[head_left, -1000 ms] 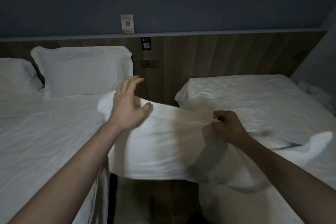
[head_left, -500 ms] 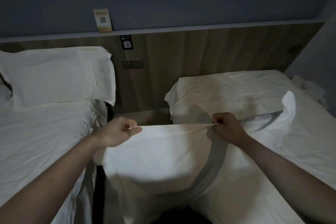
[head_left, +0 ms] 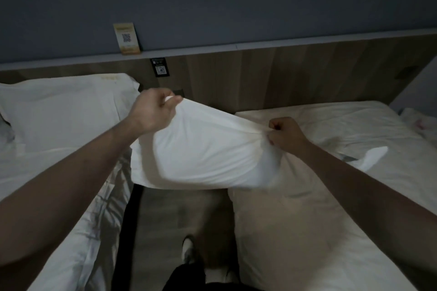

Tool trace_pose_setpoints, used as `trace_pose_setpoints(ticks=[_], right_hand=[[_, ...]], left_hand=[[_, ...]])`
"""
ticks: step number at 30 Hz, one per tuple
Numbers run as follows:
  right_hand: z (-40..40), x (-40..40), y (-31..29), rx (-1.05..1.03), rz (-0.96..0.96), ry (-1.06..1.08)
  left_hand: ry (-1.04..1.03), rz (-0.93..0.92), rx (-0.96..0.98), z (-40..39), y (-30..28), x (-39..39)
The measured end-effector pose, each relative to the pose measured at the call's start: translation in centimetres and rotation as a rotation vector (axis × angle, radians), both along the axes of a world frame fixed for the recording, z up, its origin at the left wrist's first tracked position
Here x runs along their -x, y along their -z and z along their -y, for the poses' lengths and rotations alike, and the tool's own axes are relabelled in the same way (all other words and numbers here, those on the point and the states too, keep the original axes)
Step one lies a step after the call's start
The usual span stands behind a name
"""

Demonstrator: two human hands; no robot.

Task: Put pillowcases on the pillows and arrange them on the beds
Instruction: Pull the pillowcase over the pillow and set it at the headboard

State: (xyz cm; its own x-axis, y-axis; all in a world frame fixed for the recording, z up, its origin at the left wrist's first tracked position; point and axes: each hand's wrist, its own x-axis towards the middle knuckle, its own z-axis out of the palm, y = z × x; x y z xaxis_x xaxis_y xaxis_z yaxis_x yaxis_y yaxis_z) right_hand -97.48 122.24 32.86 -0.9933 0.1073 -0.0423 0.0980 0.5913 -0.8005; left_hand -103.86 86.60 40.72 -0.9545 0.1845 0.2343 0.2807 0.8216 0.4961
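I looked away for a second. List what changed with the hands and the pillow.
The left hand, open a second ago, took hold of the white cased pillow's top edge and lifted its side higher. The right hand kept its grip on the other end. The white pillow on the left bed stayed put.

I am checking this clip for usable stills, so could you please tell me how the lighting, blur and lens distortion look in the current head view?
Head view: the room is dim and bluish; the white pillow in its pillowcase held by the left hand and right hand is motion-blurred along its lower edge; the wide lens bows the wooden headboard panel; the pillow shadows the floor below.
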Motion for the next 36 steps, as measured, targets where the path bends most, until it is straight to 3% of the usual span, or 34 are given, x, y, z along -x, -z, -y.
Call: trace_pose_setpoints(ticks=[5,12,19,24,29,32,36], right_hand=[[-2.2,5.7,-1.1,0.012,-0.026,0.078],[-1.8,12.1,0.7,-0.009,-0.032,0.126],[-2.2,20.1,-0.7,-0.055,-0.161,0.192],[-4.7,23.2,-1.6,-0.138,-0.36,0.266],[-8.3,23.5,-0.1,-0.028,-0.445,0.274],[-11.0,22.4,4.8,-0.183,-0.335,0.18],[-12.8,19.6,14.7,-0.353,0.112,0.071]], left_hand=[[0.041,-0.065,-0.115,-2.2,-1.9,4.7],[0.06,-0.084,-0.105,-2.4,-0.7,11.6],[0.084,-0.13,-0.189,-2.6,1.5,19.3],[0.124,-0.12,-0.289,-4.2,3.2,23.1],[0.226,-0.011,-0.356,-7.4,5.3,25.1],[0.312,0.196,-0.266,-9.0,9.4,25.5],[0.285,0.469,0.119,-9.4,20.0,23.0]])
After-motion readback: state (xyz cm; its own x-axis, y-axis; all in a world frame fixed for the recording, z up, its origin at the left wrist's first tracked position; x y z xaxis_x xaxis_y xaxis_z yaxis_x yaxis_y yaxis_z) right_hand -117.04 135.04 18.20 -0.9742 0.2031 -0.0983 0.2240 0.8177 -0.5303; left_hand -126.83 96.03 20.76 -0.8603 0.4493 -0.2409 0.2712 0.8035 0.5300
